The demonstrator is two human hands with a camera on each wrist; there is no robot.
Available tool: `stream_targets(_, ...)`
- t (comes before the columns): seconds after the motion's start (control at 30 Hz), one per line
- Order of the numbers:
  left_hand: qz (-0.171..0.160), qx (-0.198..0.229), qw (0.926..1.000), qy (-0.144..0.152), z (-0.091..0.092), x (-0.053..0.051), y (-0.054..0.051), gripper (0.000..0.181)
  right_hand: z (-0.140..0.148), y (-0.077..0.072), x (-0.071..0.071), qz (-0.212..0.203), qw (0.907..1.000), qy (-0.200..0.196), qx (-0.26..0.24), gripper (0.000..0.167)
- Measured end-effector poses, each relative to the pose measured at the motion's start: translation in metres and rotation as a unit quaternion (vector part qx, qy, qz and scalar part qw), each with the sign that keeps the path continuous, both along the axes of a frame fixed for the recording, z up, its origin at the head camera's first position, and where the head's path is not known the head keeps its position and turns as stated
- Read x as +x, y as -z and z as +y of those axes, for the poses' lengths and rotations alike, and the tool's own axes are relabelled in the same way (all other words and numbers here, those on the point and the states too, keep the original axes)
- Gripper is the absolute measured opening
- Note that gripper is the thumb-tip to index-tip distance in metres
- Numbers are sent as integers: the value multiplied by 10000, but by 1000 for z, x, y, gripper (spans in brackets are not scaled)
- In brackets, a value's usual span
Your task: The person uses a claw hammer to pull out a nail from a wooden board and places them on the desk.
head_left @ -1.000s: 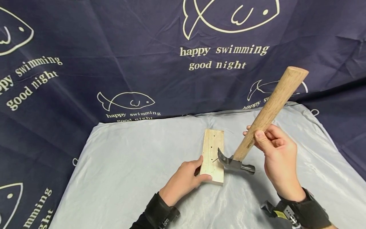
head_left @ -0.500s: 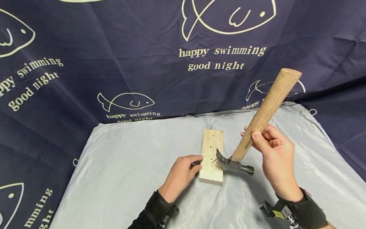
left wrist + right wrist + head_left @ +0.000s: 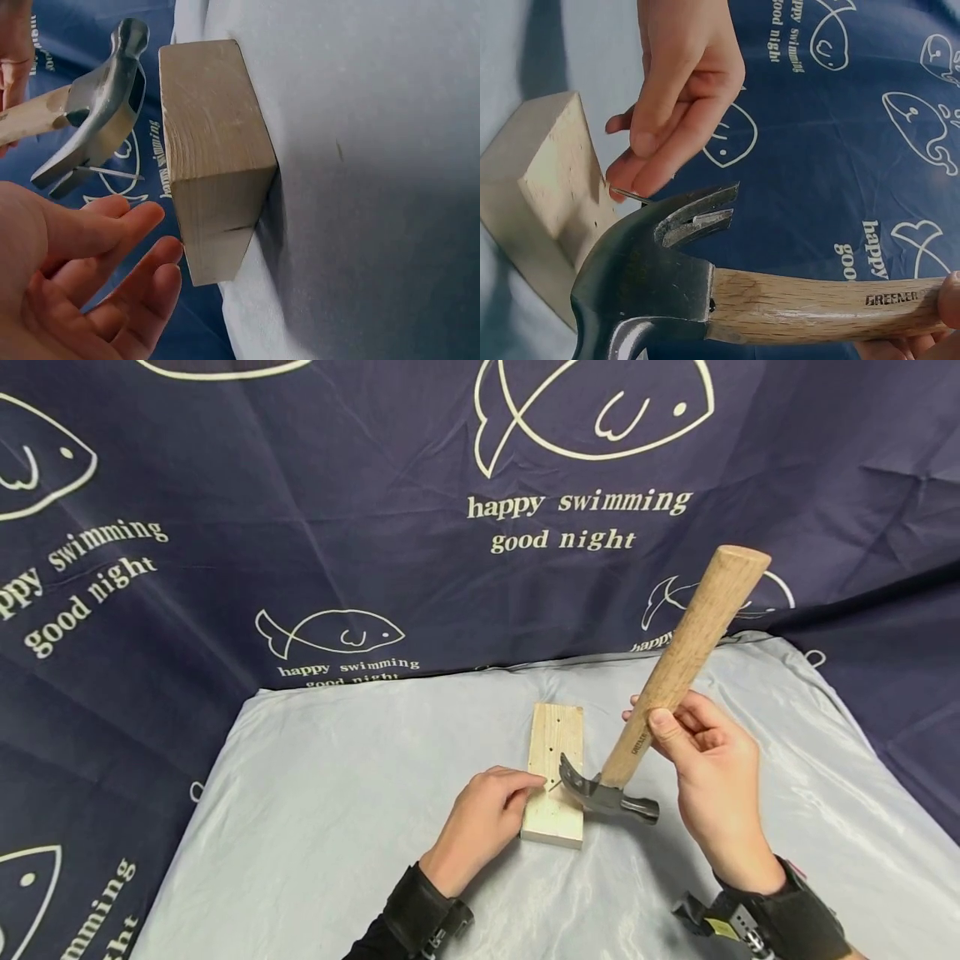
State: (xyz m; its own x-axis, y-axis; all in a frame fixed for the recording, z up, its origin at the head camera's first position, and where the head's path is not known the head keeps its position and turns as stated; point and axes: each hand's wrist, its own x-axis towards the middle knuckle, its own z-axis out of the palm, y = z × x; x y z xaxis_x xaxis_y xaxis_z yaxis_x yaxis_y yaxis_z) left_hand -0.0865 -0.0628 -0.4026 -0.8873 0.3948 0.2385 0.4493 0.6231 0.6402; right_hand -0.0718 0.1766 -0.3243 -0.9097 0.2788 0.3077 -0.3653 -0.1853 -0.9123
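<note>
My right hand (image 3: 720,785) pinches the wooden handle of a claw hammer (image 3: 678,668) near its head, handle pointing up and right. The black head hangs over the right edge of a wooden block (image 3: 553,818). In the left wrist view a nail (image 3: 112,173) sits in the claw of the hammer (image 3: 112,97), clear of the block (image 3: 217,120). My left hand (image 3: 483,822) reaches over the block's left side, fingers loosely bent and holding nothing; in the right wrist view its fingertips are at the end of the nail (image 3: 630,195). Small dark holes dot the block's top.
A pale grey cloth (image 3: 337,793) covers the table under the block. Behind and at the sides hangs a dark blue curtain (image 3: 420,527) printed with white fish and words. Black straps with cameras are on both wrists.
My left hand has let go of the block's near end and moved its fingertips over the top toward the nail. The hammer has shifted slightly left, its handle a little more upright.
</note>
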Motion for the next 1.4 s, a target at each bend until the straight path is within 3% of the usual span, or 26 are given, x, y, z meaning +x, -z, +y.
stream_targets(0.1, -190, 99, 9997, 117, 3, 3, 0, 32, -3, 0, 1, -18, 9999, -8, 105, 26)
stream_targets(0.23, -527, 258, 9968, 546, 7, 6, 0, 35, -4, 0, 3, 49, 9999, -54, 99, 26)
stream_targets(0.37, -737, 453, 9924, 874, 10, 7, 0, 22, -5, -1, 5, 161, 9998, -116, 6, 26)
stream_targets(0.47, -499, 488, 9942, 814, 12, 6, -1, 11, -6, -2, 6, 209, 9997, -145, 20, 26)
stream_targets(0.63, 168, 324, 9979, 529, 15, 8, -3, 12, -7, -3, 7, 216, 9996, -164, 14, 25)
stream_targets(0.73, 533, 164, 9972, 504, 14, 11, -4, 11, -7, -3, 8, 209, 9996, -190, -79, 25)
stream_targets(0.87, 811, 56, 9958, 430, 15, 14, -2, 19, -8, -2, 9, 230, 9994, -227, -128, 26)
stream_targets(1.07, 787, 128, 9955, 509, 15, 16, 1, 25, -8, -1, 11, 195, 9996, -182, 84, 25)
stream_targets(1.4, 496, 105, 9975, 489, 15, 15, -1, 23, -6, -1, 12, 326, 9989, -280, -183, 26)
